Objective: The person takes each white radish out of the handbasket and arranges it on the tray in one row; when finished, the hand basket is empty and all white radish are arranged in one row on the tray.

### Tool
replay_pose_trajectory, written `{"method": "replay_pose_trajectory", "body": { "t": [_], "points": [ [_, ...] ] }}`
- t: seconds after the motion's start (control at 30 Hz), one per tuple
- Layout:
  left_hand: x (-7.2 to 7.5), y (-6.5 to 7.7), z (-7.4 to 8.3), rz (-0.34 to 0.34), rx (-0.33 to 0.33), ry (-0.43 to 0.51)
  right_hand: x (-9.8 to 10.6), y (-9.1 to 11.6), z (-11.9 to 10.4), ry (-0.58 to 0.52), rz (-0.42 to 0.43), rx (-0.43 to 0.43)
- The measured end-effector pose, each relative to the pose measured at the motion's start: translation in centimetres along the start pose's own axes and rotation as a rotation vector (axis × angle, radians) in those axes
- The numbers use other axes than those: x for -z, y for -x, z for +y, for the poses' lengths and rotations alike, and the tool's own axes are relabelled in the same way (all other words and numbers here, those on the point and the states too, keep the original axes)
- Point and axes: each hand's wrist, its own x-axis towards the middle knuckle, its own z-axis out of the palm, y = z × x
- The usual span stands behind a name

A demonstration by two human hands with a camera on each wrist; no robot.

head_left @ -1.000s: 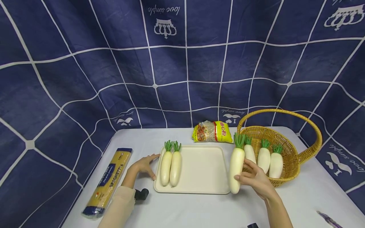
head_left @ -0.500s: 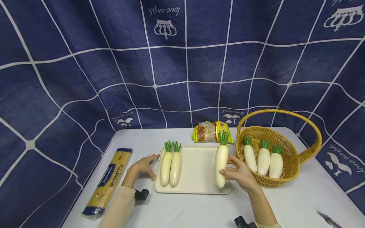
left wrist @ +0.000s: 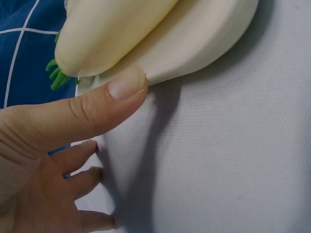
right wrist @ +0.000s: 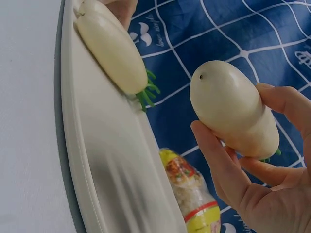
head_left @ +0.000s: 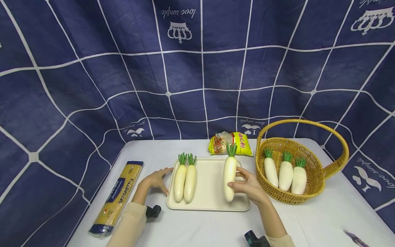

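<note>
A white radish (head_left: 229, 178) with green stems is gripped in my right hand (head_left: 249, 187), above the right half of a cream tray (head_left: 210, 200). The right wrist view shows this radish (right wrist: 233, 107) between thumb and fingers, apart from the tray. Two more radishes (head_left: 180, 181) lie side by side at the tray's left end, stems pointing away. My left hand (head_left: 155, 180) rests at the tray's left edge with its fingers spread. In the left wrist view the thumb of the left hand (left wrist: 73, 121) touches the tray rim (left wrist: 194, 65), and nothing is held.
A wicker basket (head_left: 321, 171) with a tall handle stands at the right, holding three radishes (head_left: 285, 175). A yellow food packet (head_left: 229, 143) lies behind the tray. At the left lies a spaghetti pack (head_left: 118, 195), and a pen (head_left: 355, 237) is at the lower right.
My right hand has carried the radish leftward from beside the basket to above the tray. The left hand and the two radishes on the tray have stayed in place.
</note>
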Motion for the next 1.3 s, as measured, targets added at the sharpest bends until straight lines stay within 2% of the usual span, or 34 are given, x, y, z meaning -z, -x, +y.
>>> {"method": "replay_pose_trajectory", "body": {
  "t": [0.6, 0.87, 1.3],
  "points": [
    [0.2, 0.2, -0.1, -0.002, -0.008, 0.001, -2.4, -2.1, 0.8, 0.007, -0.037, -0.047],
    [0.2, 0.1, 0.1, 0.002, -0.003, -0.01, -3.5, -3.2, 1.4, -0.008, -0.015, -0.059],
    [0.0, 0.1, 0.1, 0.002, -0.005, -0.009, -5.8, -5.3, 2.9, 0.042, -0.012, -0.052]
  ]
}}
